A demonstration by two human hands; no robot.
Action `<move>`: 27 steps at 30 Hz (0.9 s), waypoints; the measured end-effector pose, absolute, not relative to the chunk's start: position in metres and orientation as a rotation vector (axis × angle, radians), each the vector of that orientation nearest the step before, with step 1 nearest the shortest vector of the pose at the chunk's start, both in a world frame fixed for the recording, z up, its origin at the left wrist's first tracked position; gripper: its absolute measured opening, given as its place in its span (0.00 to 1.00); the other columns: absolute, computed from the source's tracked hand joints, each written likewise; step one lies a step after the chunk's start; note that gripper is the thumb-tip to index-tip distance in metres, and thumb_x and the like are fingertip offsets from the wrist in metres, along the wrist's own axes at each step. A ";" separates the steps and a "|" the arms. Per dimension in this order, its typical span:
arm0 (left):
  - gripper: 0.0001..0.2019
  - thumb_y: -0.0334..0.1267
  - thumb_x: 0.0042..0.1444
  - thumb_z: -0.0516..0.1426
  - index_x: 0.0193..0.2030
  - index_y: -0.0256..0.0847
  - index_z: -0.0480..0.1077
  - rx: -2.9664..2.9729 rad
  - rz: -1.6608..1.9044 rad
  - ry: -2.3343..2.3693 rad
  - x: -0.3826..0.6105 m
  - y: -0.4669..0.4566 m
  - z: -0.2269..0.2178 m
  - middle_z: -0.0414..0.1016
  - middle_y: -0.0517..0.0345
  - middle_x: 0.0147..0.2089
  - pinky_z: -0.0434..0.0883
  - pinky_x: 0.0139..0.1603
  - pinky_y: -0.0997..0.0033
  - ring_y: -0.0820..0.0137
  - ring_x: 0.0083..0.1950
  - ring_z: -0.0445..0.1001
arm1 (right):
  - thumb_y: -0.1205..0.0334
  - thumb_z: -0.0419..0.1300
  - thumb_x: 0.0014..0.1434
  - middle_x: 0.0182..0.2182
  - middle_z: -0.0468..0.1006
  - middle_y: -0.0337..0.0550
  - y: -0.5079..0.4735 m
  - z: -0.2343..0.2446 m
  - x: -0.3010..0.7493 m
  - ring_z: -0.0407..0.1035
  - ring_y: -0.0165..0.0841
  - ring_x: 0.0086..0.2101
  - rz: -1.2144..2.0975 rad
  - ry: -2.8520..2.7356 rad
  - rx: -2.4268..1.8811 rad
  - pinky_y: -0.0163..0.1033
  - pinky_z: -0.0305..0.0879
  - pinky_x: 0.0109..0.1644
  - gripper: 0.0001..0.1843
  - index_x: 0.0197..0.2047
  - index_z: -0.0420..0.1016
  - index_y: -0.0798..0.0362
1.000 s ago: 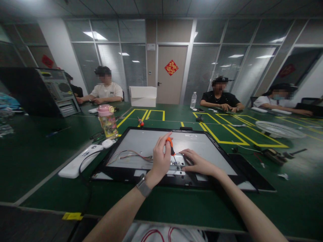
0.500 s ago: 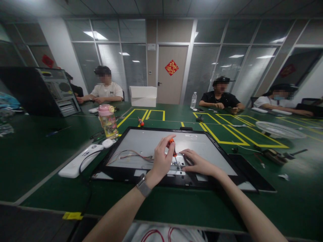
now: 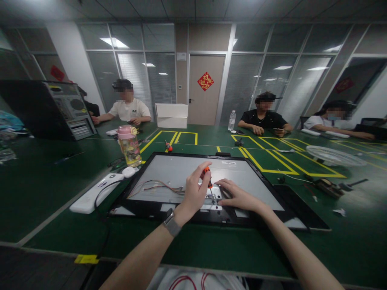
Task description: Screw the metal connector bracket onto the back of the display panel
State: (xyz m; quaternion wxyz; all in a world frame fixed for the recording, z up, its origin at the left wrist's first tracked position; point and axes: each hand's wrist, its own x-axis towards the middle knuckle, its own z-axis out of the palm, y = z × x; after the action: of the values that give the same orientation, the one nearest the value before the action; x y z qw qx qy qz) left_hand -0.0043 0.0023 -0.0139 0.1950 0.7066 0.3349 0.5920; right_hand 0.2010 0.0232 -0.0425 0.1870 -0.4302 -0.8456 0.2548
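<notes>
In front of me lies a flat monitor panel (image 3: pixel 169 169) with a grey metal back and a black frame. My left hand (image 3: pixel 196 189) grips an orange and black screwdriver (image 3: pixel 207 172) by its handle. Its shaft points down to a metal bracket (image 3: pixel 216 191) near the panel's lower middle. My right hand (image 3: pixel 238 196) rests beside the bracket, fingers stretched out around the screwdriver's tip. What the tip touches is too small to make out. A bundle of thin wires (image 3: pixel 160 185) runs over the panel left of my left hand.
A pink-lidded bottle (image 3: pixel 129 147) and a white power bank-like device (image 3: pixel 96 193) with a black cable stand left. Right of the panel are a black flat slab (image 3: pixel 302 205) and a brown tool-like object (image 3: pixel 329 187). A computer case (image 3: pixel 45 108) stands far left; several people sit opposite.
My left hand and the screwdriver have shifted very slightly; the tip stays at the bracket. My right hand keeps its place. Across the table, a person in white has moved an arm.
</notes>
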 end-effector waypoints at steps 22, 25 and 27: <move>0.19 0.37 0.64 0.50 0.61 0.46 0.57 2.097 1.556 0.981 -0.003 0.001 -0.020 0.73 0.57 0.40 0.69 0.42 0.69 0.70 0.37 0.73 | 0.48 0.64 0.53 0.55 0.64 0.51 0.026 -0.046 0.203 0.59 0.45 0.56 0.707 -2.386 -1.179 0.51 0.55 0.63 0.34 0.59 0.63 0.52; 0.19 0.37 0.63 0.50 0.61 0.45 0.57 2.111 1.569 0.971 -0.003 0.001 -0.020 0.72 0.56 0.41 0.69 0.42 0.69 0.70 0.37 0.72 | 0.49 0.65 0.52 0.55 0.64 0.50 0.026 -0.046 0.203 0.59 0.45 0.56 0.692 -2.384 -1.185 0.51 0.55 0.63 0.34 0.59 0.63 0.51; 0.20 0.36 0.63 0.50 0.61 0.45 0.57 2.117 1.562 0.977 -0.003 0.001 -0.020 0.72 0.57 0.39 0.69 0.41 0.69 0.70 0.36 0.72 | 0.49 0.64 0.52 0.55 0.64 0.50 0.026 -0.046 0.203 0.59 0.45 0.56 0.691 -2.383 -1.188 0.52 0.55 0.62 0.34 0.59 0.63 0.51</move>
State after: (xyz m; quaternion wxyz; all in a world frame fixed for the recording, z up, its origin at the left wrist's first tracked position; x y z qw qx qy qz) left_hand -0.0026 0.0010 -0.0202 0.1666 0.7438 0.3433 0.5488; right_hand 0.2028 0.0259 -0.0460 0.1942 -0.4236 -0.8498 0.2463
